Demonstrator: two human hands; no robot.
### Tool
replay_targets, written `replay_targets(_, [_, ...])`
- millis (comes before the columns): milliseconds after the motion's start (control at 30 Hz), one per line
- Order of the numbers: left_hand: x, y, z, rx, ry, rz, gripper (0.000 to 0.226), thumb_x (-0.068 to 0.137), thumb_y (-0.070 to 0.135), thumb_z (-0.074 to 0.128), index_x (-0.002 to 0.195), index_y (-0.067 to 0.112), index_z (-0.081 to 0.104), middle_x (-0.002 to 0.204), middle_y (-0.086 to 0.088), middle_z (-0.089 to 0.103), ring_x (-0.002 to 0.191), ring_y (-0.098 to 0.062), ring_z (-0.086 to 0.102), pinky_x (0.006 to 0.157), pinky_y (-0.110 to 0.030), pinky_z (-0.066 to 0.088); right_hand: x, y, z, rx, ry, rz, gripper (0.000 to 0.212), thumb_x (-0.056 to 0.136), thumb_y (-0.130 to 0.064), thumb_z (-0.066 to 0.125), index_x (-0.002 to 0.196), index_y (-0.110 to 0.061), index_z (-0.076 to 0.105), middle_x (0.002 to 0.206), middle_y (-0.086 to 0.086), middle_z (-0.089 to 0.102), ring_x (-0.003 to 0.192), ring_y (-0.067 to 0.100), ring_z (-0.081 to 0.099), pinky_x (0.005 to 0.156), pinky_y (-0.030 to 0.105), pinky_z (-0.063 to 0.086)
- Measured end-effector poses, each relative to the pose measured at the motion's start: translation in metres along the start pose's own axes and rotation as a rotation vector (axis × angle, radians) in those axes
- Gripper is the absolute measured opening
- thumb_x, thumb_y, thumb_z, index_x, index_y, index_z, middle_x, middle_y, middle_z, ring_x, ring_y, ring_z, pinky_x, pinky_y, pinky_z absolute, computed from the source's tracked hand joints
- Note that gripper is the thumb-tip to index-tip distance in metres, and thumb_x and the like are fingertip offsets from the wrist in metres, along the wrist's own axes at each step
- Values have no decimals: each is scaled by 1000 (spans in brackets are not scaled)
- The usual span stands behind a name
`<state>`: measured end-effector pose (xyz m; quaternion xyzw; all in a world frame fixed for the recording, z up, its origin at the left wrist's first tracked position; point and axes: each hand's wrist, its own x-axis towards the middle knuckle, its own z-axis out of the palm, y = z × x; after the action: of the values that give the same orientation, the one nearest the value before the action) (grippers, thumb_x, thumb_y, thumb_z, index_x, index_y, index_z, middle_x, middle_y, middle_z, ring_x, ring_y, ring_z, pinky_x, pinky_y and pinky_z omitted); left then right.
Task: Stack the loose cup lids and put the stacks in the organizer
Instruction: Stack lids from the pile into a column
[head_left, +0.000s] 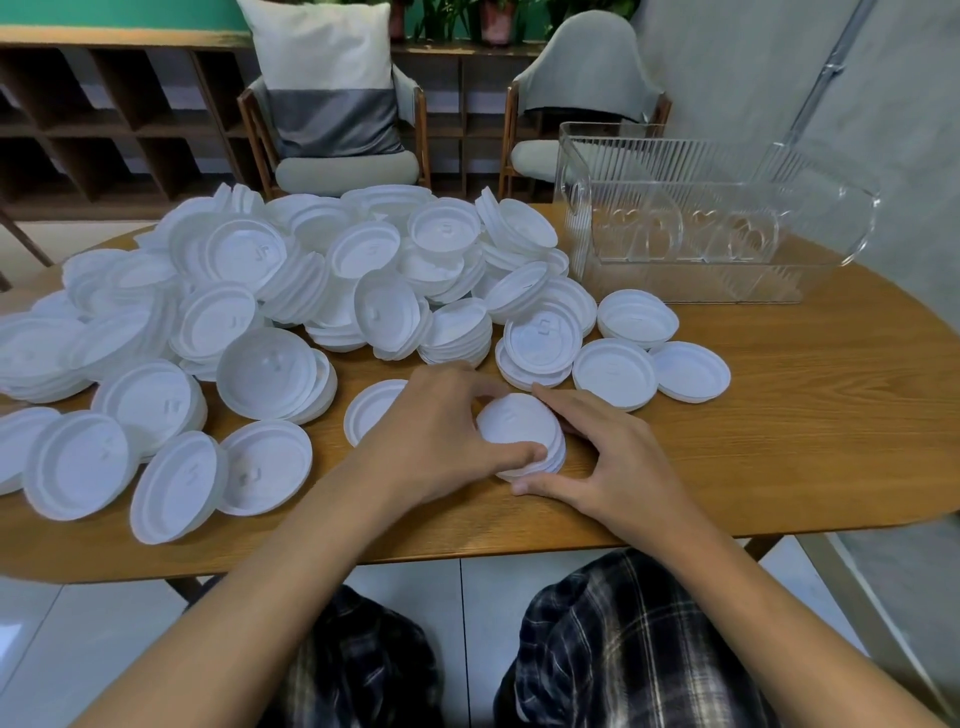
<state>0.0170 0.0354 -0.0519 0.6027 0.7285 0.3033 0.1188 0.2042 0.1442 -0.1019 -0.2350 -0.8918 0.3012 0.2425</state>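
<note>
Small stack of white plastic cup lids gripped by left hand and right hand; clear ribbed plastic organizer seemingly unfilled; large heap of loose lids left unstacked.

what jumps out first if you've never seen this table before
The big heap of loose white cup lids sprawls over the left and middle of the wooden table. Next come the left hand and right hand, cupping a small stack of lids near the front edge, and the clear ribbed organizer at the far right, with no lids visible inside.
</note>
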Motion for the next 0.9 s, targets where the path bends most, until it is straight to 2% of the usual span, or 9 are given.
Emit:
replay_targets(67, [1, 0, 4, 8, 1, 5, 47, 72, 62, 84, 97, 21, 81, 77, 1, 71, 77, -14, 61, 72, -37, 49, -1, 0, 0, -2, -4, 12, 96, 70, -61, 87, 152, -22, 54, 143, -15, 60, 134, -2, 51, 111, 12, 36])
replay_targets(100, [2, 0, 5, 3, 2, 1, 47, 72, 63, 84, 96, 22, 82, 74, 1, 70, 76, -15, 61, 72, -38, 49, -1, 0, 0, -4, -8, 17, 96, 71, -61, 87, 152, -22, 54, 143, -14, 59, 134, -1, 51, 112, 16, 38])
replay_targets(233, [2, 1, 9, 20, 12, -17, 48, 69, 68, 83, 90, 24, 81, 72, 6, 67, 72, -11, 60, 70, -38, 50, -2, 0, 0, -9, -23, 29, 93, 73, -58, 87, 151, -22, 54, 143, -14, 59, 134, 0, 52, 112, 23, 42])
replay_targets(433, [3, 7, 15, 71, 19, -79, 58, 65, 68, 86, 84, 15, 72, 80, 4, 65, 77, -10, 58, 71, -37, 51, -4, -1, 1, -23, -42, 49, 94, 73, -67, 78, 152, -22, 54, 147, -14, 57, 137, 0, 49, 115, 29, 42])
replay_targets(600, [1, 11, 19, 85, 7, -108, 59, 65, 64, 88, 93, 16, 68, 93, 4, 59, 87, -13, 52, 71, -30, 43, -3, -1, 1, -57, -28, 42, 93, 72, -67, 80, 148, -20, 58, 144, -11, 60, 134, 3, 49, 115, 25, 39])
replay_targets(733, [-2, 13, 24, 82, 4, -125, 59, 68, 63, 87, 99, 22, 59, 99, 8, 50, 94, -12, 46, 69, -25, 32, -3, -2, 0, -69, -37, 38, 90, 73, -59, 84, 149, -18, 58, 145, -11, 59, 133, 3, 48, 113, 13, 32])
replay_targets(833, [-9, 10, 23, 83, -9, -86, 57, 78, 64, 79, 110, 19, 65, 104, 5, 51, 93, -12, 48, 68, -23, 34, -4, -5, -1, -70, -41, 40, 87, 78, -55, 84, 151, -19, 55, 147, -14, 56, 135, 0, 45, 114, 16, 32])
replay_targets(900, [-20, 1, 15, 34, -4, -38, 54, 87, 62, 70, 124, 23, 68, 111, 7, 56, 96, -11, 55, 77, -25, 42, -2, -8, -2, -68, -57, 41, 87, 79, -59, 81, 153, -23, 52, 147, -19, 53, 136, -3, 43, 115, 17, 31])
